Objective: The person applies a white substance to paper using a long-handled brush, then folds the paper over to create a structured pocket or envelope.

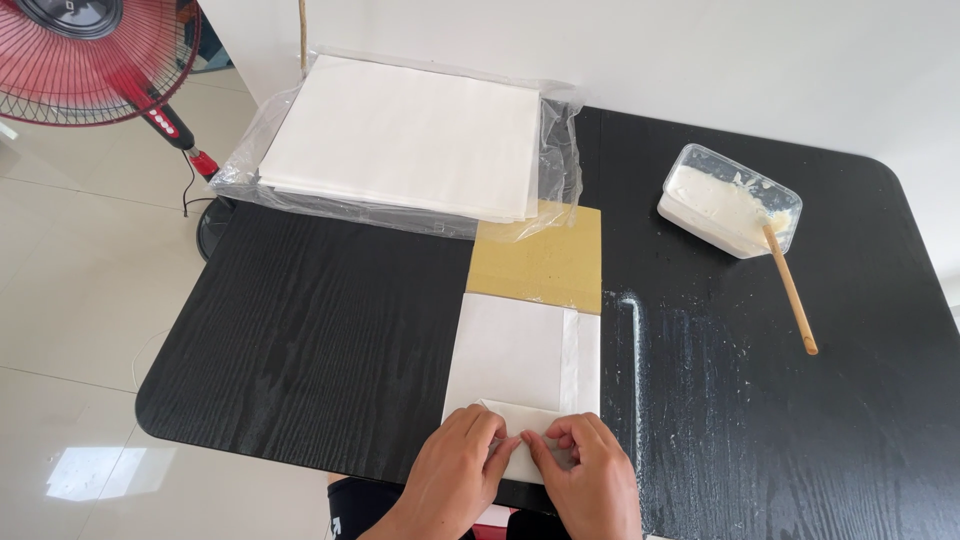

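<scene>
Clear plastic bag (560, 150) of white sheets, table's far edge.

Near edge: a folded paper sheet (520, 355) is laid on the bench (320, 330), partly over a cardboard (545, 265).
Behind: a paper stack (400, 135) is set.
Right, far: a tub (730, 200) is placed, a stick (790, 290) leaned in it.
Left, off the bench: a fan (95, 55) is stood on the floor (70, 300).

left hand (462, 462) + right hand (590, 470): pressing folded white paper (520, 355) | black table (320, 320)

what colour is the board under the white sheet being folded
Mustard yellow-brown, like cardboard; it shows above the white sheet in the head view.
</scene>
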